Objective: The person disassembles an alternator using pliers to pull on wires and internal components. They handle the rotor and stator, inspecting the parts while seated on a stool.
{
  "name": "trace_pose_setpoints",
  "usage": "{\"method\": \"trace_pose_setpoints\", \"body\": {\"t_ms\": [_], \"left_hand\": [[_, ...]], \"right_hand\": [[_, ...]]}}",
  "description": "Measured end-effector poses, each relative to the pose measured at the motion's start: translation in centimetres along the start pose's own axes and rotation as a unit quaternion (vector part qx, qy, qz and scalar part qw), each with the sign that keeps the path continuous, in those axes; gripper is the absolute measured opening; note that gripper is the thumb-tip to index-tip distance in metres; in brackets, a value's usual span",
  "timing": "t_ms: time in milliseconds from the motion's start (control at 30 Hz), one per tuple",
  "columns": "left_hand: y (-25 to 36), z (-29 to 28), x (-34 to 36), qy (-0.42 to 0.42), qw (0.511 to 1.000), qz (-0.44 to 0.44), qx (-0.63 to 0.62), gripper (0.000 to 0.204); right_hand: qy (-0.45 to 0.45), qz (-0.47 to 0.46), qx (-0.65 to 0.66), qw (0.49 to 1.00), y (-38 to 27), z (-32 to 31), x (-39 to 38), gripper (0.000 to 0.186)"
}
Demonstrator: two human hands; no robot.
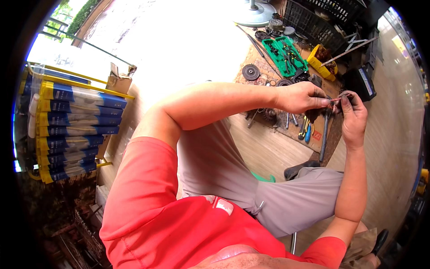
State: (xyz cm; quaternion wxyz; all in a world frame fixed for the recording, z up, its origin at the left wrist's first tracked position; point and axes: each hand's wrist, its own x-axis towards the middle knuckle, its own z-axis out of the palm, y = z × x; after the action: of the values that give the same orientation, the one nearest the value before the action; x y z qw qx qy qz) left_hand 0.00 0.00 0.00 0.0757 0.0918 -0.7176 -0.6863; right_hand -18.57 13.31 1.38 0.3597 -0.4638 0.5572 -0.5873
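My left hand (305,98) reaches across from the left, its thumb and fingers pinched on one end of a thin reddish wire-like piece (335,100). The fingers of my right hand (354,117) are closed on the other end. Both hands meet above a cardboard sheet (280,122) strewn with tools, and the fingertips look dark with grime. Just below them lie a yellow-and-black-handled tool (303,128) and a blue-handled one (308,133). A long dark metal bar (324,139) lies below my right hand. Dark parts behind the fingers are too small to tell.
An open green tool case (286,56), a yellow tub (321,62) and a black grooved disc (251,71) lie beyond my hands. Black crates (313,24) stand at the back. A rack of blue-and-white packages (76,130) is at left. Another person's leg (365,249) shows at lower right.
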Motion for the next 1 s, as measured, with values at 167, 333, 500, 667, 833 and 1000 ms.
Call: {"method": "trace_pose_setpoints", "body": {"t_ms": [167,333,500,667,833,1000], "left_hand": [[0.23,0.69,0.29,0.067,0.991,0.024,0.112,0.036],[-0.14,0.62,0.31,0.142,0.972,0.051,0.179,0.033],[-0.31,0.83,0.25,0.137,0.969,0.068,0.192,0.030],[0.08,0.84,0.00,0.104,0.973,0.052,0.198,0.030],[0.26,0.67,-0.10,0.064,0.979,0.072,0.182,0.031],[0.35,0.51,-0.24,0.018,0.990,0.064,0.122,0.033]], "right_hand": [[0.015,-0.002,-0.013,1.000,-0.03,-0.27,0.15,0.016],[0.036,-0.007,-0.037,0.999,0.36,0.03,0.30,0.015],[0.042,-0.011,-0.051,0.998,0.38,0.16,0.25,0.015],[0.037,-0.019,-0.050,0.998,0.34,0.21,0.09,0.014],[0.027,-0.034,-0.049,0.998,0.24,0.20,-0.11,0.014],[0.018,-0.016,-0.025,0.999,0.21,0.20,-0.23,0.014]]}}
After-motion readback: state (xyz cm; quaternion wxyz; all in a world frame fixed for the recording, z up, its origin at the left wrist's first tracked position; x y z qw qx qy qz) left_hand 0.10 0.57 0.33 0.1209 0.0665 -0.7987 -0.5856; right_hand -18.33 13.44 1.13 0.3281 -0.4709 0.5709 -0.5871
